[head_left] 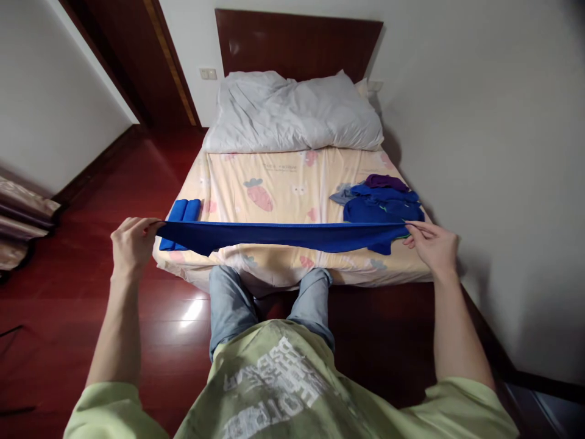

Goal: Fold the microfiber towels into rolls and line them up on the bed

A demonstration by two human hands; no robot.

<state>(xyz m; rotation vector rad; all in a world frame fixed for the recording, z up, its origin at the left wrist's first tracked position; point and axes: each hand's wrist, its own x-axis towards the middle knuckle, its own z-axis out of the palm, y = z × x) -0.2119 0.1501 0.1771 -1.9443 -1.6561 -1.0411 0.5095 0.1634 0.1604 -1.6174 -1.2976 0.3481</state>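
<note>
A long blue cloth [283, 235] is stretched level between my two hands, above the front part of the bed. My left hand [133, 242] pinches its left end, and my right hand [434, 244] pinches the right end. The lower edge of the cloth hangs loose and uneven. Behind its left end, rolled or folded blue cloths [185, 210] lie side by side on the bed. Behind the right end sits a loose heap of blue clothes [379, 204], with a purple piece [386, 182] on top and a grey piece at its left side.
The bed has a pale patterned sheet [237, 183] printed with carrots and strawberries. A bunched white quilt [292, 113] lies against the dark headboard [297, 42]. A white wall [493, 152] runs close along the right. Glossy red floor [114, 201] and a curtain [22, 219] are at the left.
</note>
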